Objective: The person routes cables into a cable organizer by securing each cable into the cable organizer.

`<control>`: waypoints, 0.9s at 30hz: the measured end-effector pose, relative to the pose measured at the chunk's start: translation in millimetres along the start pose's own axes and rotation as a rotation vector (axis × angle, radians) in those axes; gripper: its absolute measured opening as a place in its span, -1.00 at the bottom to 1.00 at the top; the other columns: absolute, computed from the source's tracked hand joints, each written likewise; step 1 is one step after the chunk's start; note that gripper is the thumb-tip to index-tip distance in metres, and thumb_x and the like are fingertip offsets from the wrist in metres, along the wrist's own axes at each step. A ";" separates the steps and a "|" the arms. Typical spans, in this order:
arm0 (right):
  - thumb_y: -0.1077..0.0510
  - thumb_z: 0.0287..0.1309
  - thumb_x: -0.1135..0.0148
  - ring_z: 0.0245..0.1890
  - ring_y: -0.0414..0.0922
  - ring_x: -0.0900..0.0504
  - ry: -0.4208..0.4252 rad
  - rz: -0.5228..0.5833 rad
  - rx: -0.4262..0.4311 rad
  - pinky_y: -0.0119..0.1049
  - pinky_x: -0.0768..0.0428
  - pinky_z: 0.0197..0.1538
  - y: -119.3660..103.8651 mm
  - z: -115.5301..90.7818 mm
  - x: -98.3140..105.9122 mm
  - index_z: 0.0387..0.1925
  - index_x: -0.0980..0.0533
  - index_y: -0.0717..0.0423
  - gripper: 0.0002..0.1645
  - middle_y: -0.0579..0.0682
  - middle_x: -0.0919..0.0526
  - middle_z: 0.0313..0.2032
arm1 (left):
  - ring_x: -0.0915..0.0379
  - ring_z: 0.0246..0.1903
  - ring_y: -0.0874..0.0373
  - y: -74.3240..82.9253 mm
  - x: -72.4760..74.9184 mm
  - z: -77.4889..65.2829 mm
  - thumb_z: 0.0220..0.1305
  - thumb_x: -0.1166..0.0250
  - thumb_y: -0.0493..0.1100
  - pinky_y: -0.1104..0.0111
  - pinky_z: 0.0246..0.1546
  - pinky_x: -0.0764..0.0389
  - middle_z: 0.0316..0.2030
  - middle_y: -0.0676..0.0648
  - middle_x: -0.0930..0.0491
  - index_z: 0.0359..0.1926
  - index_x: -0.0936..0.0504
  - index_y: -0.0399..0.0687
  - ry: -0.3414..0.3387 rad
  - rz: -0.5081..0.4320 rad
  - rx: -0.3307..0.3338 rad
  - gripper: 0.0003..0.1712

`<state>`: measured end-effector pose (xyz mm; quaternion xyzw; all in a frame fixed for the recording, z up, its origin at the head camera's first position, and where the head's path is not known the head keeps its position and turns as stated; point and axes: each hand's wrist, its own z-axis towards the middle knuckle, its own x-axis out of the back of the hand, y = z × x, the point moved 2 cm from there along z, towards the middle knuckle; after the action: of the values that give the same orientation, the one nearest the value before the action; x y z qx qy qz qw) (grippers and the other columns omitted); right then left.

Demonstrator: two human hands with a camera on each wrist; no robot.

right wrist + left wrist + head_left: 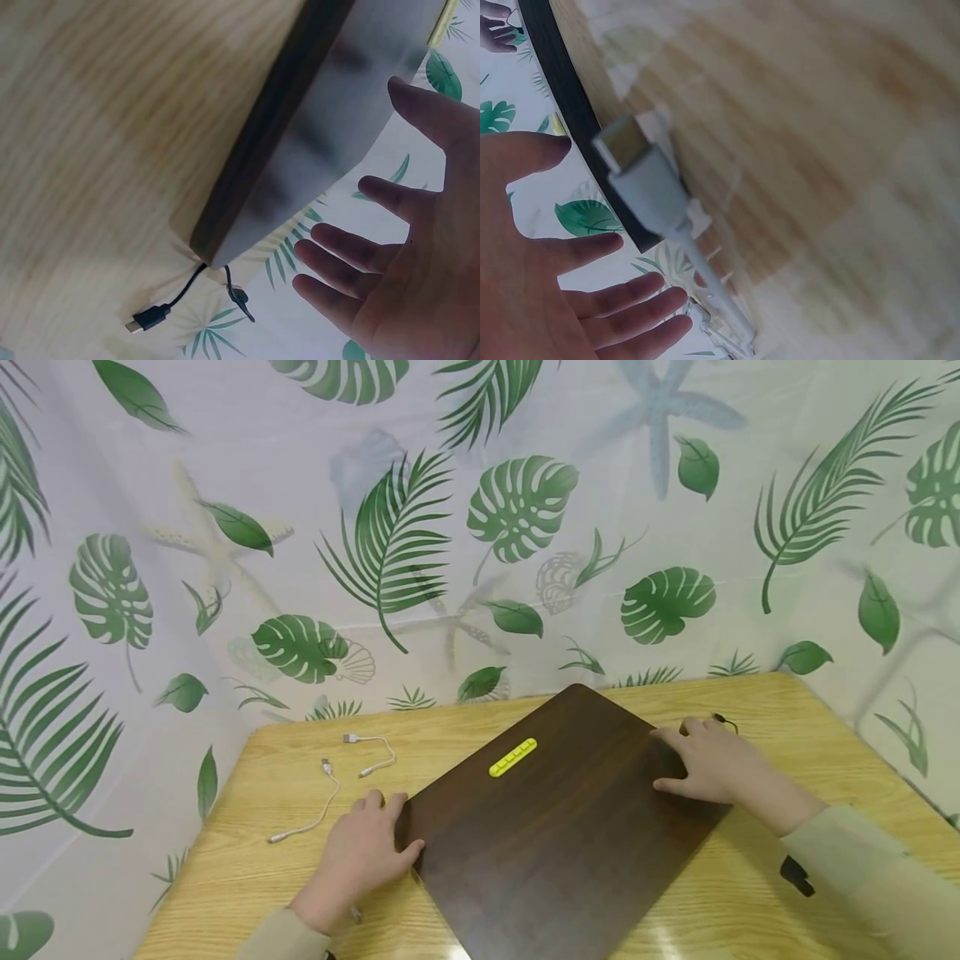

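A dark brown wooden board (540, 843) lies turned at an angle on the table, with a yellow ridged strip (513, 757) near its upper left edge. At the board's left corner is my left hand (367, 843), its thumb reaching over the edge. My right hand (708, 762) is at the board's right side, its fingers spread. In both wrist views the fingers are apart and not curled around anything. Close to the left wrist camera stands out a white USB plug (649, 184). A black cable (152, 316) comes out by the board's corner in the right wrist view.
Two short white cables lie left of the board: one cable (390, 747) farther back, another cable (326, 806) nearer. A small black object (797, 875) shows below the right sleeve. The wood-grain table (225, 877) meets a leaf-print cloth (420, 677) at its back edge.
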<state>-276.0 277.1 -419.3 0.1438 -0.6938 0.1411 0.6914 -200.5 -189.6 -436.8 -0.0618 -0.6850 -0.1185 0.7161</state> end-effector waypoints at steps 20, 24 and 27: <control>-0.40 0.11 -0.49 -0.02 0.40 -0.65 -0.014 0.083 -0.036 0.30 -0.65 -0.04 5.8 -1.1 -14.5 0.39 -0.44 0.32 0.10 0.49 -0.60 0.02 | -0.64 0.03 -0.25 8.4 -1.4 -3.4 0.26 -0.45 0.21 -0.01 -0.14 -0.74 -0.05 -0.30 -0.65 0.28 -0.60 -0.22 -0.020 0.021 0.013 -0.24; -0.39 0.09 -0.50 0.04 0.46 -0.62 -0.031 0.099 -0.051 0.34 -0.62 0.03 9.5 -0.2 -16.3 0.38 -0.41 0.41 0.16 0.55 -0.57 0.06 | -0.66 0.04 -0.29 11.1 -2.6 -4.3 0.25 -0.44 0.24 -0.04 -0.09 -0.74 -0.01 -0.35 -0.66 0.28 -0.60 -0.22 -0.016 0.030 0.018 -0.22; -0.38 0.10 -0.50 0.07 0.48 -0.61 -0.046 0.107 -0.059 0.35 -0.61 0.06 10.9 1.2 -16.9 0.34 -0.43 0.47 0.14 0.58 -0.55 0.08 | -0.66 -0.03 -0.25 11.6 -3.4 -4.3 0.25 -0.44 0.25 -0.03 -0.09 -0.73 0.01 -0.36 -0.66 0.28 -0.59 -0.21 -0.015 0.032 0.029 -0.21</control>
<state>-281.4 286.7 -436.2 0.0893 -0.7202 0.1537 0.6706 -193.6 -179.2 -439.6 -0.0632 -0.6911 -0.0964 0.7135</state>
